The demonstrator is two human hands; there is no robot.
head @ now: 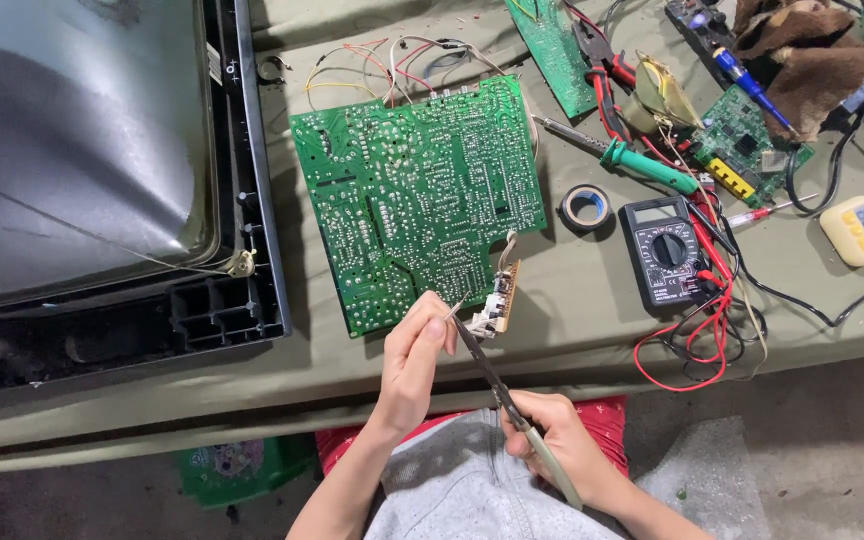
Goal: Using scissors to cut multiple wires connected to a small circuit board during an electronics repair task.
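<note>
- Nearest to me, the person's right hand is wrapped shut around the pale handle of a soldering iron, its dark shaft angled up and left toward the board edge.
- The left hand sits just above it, fingers pinched closed on what looks like a thin strand of solder wire; it is too fine to be certain.
- Iron tip and wire meet at a small brown sub-board that stands on edge at the lower right corner of the big green circuit board, which lies solder side up on the olive tabletop.
- Judging by that, a joint on the small board is being worked. To do it well, I'd say hold the tip steady on the joint, feed the wire to the joint rather than the tip, and keep the left fingers well back from the hot end.
- A short grey cable links the small board to the big one, so it should not be tugged.
- Just beyond, right of the board: a roll of black tape and a black multimeter with red leads trailing over the tabletop edge.
- Left, a picture tube in its dark frame lies face down.
- Farthest back: a green-handled tool, red pliers, smaller green boards and a yellow timer.
</note>
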